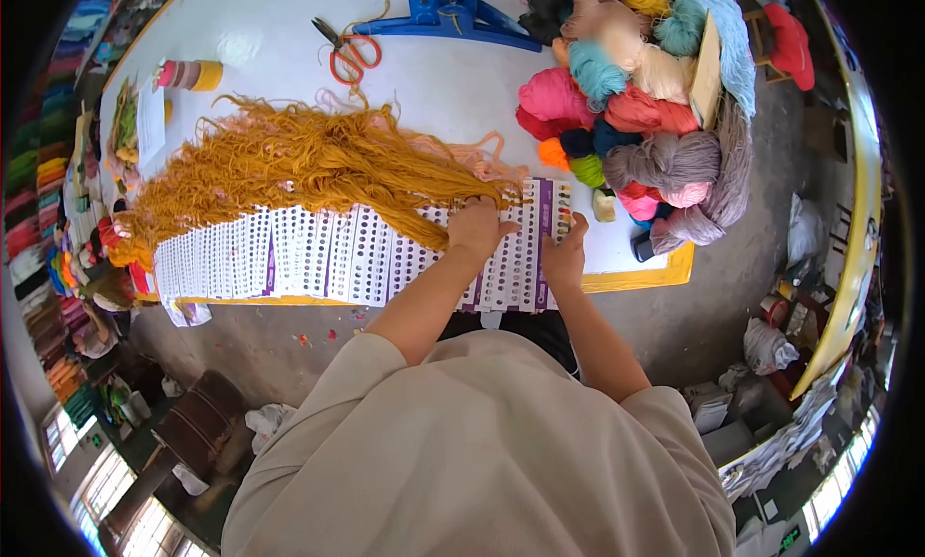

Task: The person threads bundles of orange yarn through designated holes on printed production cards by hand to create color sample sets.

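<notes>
My left hand lies over the punched cards, its fingers curled onto the end of a thick bundle of mustard-yellow yarn and its thumb out to the right. Just what the fingertips pinch is partly hidden. At the right end of the card row, my right hand touches a purple-edged card, with thumb and forefinger spread apart. The white cards overlap along the table's near edge and have rows of round holes. Mustard strands cover their far edges, with pale pink yarn behind.
Many coloured yarn skeins are heaped at the table's right side. Orange-handled scissors lie beyond the mustard yarn, near a blue stand. Pink-and-yellow spools stand at the left. The table's yellow edge runs close to my body.
</notes>
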### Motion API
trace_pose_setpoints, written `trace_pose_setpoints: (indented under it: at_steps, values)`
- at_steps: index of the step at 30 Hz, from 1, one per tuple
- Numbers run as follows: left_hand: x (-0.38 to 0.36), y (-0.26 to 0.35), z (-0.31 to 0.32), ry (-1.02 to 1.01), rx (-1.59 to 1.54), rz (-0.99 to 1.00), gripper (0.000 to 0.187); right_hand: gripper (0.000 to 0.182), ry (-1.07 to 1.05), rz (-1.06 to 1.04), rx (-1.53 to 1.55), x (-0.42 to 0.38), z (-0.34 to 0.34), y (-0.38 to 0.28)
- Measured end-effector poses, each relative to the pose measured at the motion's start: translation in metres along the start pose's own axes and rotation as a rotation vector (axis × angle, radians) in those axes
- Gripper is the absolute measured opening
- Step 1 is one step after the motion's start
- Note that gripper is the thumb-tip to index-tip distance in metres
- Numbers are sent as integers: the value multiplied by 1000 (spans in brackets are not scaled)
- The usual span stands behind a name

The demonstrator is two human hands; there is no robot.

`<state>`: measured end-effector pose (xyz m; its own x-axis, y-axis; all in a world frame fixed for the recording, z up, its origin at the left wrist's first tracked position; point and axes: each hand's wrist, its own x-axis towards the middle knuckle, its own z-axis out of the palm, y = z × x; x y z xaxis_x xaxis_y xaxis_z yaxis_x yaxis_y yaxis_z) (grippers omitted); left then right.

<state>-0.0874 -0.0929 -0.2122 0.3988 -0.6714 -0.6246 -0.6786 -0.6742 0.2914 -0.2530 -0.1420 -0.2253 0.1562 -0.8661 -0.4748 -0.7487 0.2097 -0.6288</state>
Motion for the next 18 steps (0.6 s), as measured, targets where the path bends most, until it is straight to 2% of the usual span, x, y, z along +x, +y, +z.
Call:
trace_pose_setpoints:
  at_steps: [4,6,7,9,10,12,13,18]
  values:
    - [0,0,1,9,-15,0,69,60,72,-75,-74,-6,2,-8]
    - [0,0,1,15,-15,2,70,61,173,-240,-304,-6,2,-5]
    - [0,0,1,21,-16,5,70,61,173,-241,-304,-5,0,-3]
    - [0,1,-1,10,-21,-4,70,61,93,-516,-487,-4,-6,-6]
    - [-1,2,-2,-2,-25,-13,70,61,94,-516,-487,-3,-8,-8]
    - [-1,3,-4,-11,-26,-18,70,61,-173,-614,-525,0,-13,-16]
    - [-1,4,-5,-20,-27,-24,70,70,-177,-565,-575,2,-8,-9]
    - [-1,3,-5,-23,-12,-24,70,79,-126,-525,-683,2,0,-12]
